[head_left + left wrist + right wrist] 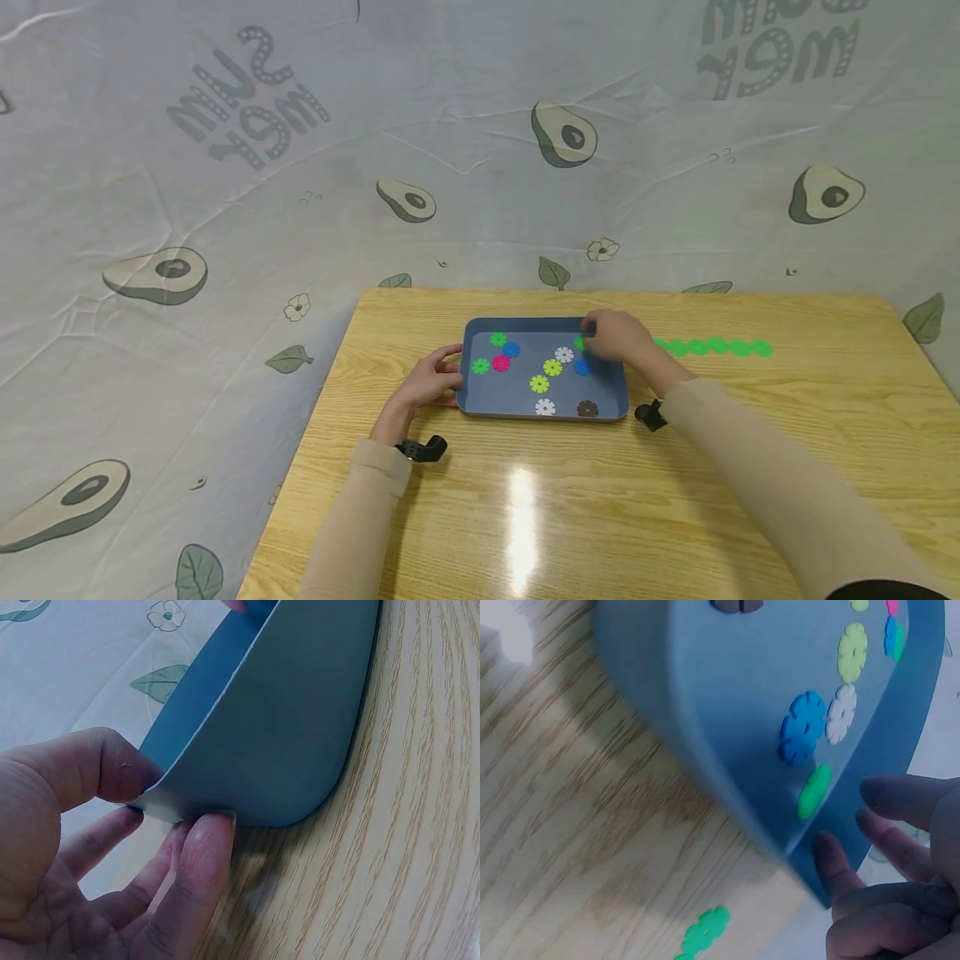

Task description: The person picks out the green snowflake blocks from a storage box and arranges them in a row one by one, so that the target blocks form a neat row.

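A shallow blue-grey tray (502,398) lies on the table with several small notched plastic discs in it, green, blue, pink, yellow, white and brown. My left hand (426,385) pinches the tray's left rim; the left wrist view shows fingers on both sides of the wall (255,727). Over the back right corner is my right hand (618,337), its fingertips (831,855) at the inner wall with no disc between them. Closest to them lies a green disc (814,792), with a blue disc (804,727) and a white disc (841,714) farther in.
To the right of the tray, a row of several green discs (718,345) stretches along the wooden table (465,508). Behind the table hangs a pale sheet (480,242) printed with avocados and leaves. Both wrists wear black straps.
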`<control>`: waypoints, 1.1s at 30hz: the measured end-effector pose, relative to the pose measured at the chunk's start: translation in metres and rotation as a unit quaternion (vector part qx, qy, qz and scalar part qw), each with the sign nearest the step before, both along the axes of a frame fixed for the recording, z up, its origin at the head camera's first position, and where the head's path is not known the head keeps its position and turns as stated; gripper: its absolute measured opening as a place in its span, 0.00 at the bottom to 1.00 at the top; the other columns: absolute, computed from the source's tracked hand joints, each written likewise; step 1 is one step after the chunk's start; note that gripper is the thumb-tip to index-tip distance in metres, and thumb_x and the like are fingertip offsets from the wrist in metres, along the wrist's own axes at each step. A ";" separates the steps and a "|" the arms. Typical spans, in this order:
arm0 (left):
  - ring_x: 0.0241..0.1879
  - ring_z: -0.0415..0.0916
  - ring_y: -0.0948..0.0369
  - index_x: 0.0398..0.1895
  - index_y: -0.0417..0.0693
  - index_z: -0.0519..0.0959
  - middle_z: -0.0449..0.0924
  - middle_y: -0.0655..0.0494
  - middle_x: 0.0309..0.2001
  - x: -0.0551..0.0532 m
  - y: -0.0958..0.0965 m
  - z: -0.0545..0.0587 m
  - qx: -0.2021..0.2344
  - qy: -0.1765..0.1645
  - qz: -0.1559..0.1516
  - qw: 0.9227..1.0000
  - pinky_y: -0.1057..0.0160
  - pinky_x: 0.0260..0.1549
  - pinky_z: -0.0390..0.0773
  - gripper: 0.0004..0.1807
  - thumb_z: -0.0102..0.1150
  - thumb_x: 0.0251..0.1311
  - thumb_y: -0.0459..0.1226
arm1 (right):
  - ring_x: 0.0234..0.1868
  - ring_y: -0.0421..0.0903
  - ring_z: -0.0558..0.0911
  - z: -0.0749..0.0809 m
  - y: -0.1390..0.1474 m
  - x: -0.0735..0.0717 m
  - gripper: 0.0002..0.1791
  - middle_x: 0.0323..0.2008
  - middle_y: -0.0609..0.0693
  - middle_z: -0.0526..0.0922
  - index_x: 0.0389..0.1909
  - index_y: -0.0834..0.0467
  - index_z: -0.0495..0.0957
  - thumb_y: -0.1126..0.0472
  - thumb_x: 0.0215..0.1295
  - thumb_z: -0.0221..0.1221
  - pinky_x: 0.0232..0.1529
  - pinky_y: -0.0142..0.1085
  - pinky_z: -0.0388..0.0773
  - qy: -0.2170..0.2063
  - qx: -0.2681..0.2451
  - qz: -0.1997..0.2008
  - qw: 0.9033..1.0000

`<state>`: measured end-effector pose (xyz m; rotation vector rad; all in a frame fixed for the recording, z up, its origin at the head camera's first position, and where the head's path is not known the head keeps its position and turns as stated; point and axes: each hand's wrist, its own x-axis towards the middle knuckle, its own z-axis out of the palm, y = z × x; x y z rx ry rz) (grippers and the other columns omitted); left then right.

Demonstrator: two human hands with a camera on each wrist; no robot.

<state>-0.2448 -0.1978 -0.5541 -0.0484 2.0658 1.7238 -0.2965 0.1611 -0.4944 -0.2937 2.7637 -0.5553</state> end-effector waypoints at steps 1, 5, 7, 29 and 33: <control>0.41 0.79 0.54 0.79 0.55 0.66 0.74 0.38 0.55 0.000 0.000 0.000 0.000 0.000 0.001 1.000 0.59 0.30 0.87 0.39 0.60 0.65 0.27 | 0.50 0.62 0.81 0.001 -0.002 0.000 0.20 0.55 0.65 0.83 0.58 0.65 0.80 0.59 0.70 0.59 0.51 0.58 0.79 0.000 0.008 0.003 1.000; 0.41 0.79 0.54 0.79 0.55 0.66 0.74 0.40 0.55 0.000 0.000 0.000 -0.002 -0.001 0.003 1.000 0.59 0.31 0.87 0.38 0.60 0.64 0.28 | 0.47 0.60 0.82 0.002 -0.012 0.001 0.20 0.54 0.64 0.83 0.59 0.65 0.80 0.60 0.71 0.57 0.45 0.56 0.82 -0.009 0.033 0.005 0.999; 0.40 0.79 0.54 0.78 0.55 0.67 0.74 0.41 0.54 0.000 0.000 -0.001 -0.004 -0.001 0.005 1.000 0.58 0.31 0.87 0.38 0.61 0.64 0.28 | 0.44 0.58 0.81 0.000 -0.015 0.000 0.20 0.53 0.63 0.84 0.58 0.64 0.81 0.60 0.70 0.56 0.41 0.54 0.82 -0.014 0.048 0.002 0.999; 0.41 0.79 0.54 0.78 0.55 0.67 0.75 0.41 0.54 -0.001 -0.001 -0.002 -0.006 0.001 0.002 1.000 0.57 0.31 0.87 0.38 0.61 0.64 0.29 | 0.39 0.55 0.80 -0.013 -0.026 -0.007 0.19 0.49 0.62 0.84 0.56 0.64 0.81 0.61 0.68 0.57 0.38 0.53 0.82 -0.029 0.099 -0.009 0.995; 0.41 0.79 0.54 0.78 0.55 0.67 0.75 0.41 0.54 -0.002 -0.002 -0.002 -0.004 0.001 -0.001 1.000 0.57 0.31 0.87 0.38 0.61 0.64 0.29 | 0.38 0.55 0.80 -0.014 -0.024 -0.007 0.17 0.47 0.61 0.84 0.53 0.64 0.82 0.60 0.67 0.58 0.37 0.51 0.81 -0.027 0.090 -0.008 0.996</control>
